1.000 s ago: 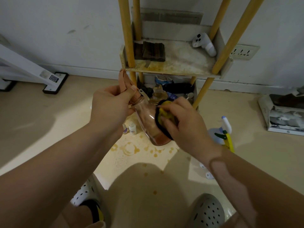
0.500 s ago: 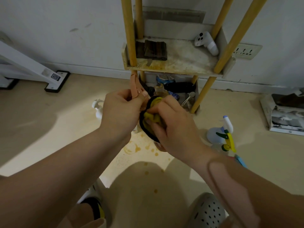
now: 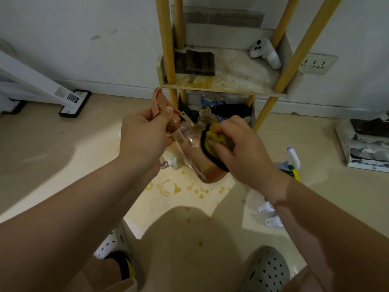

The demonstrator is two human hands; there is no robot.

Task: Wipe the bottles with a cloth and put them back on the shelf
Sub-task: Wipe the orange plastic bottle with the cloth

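The clear, pink-tinted bottle [image 3: 189, 148], pink cap and strap uppermost, hangs tilted above the stained floor [image 3: 147, 207] before the shelf [image 3: 231, 90]. The left hand [image 3: 143, 135] curls its fingers round the neck. The right hand [image 3: 237, 148] clutches a yellow-and-black cloth [image 3: 212, 140] against the bottle's side. The labels on the small floor bottles [image 3: 172, 162] are unreadable.

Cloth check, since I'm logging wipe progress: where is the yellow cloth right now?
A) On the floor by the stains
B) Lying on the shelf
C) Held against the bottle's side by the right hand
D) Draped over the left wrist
C: the right hand holds the cloth against the side of the bottle, which the left hand grips near its cap.
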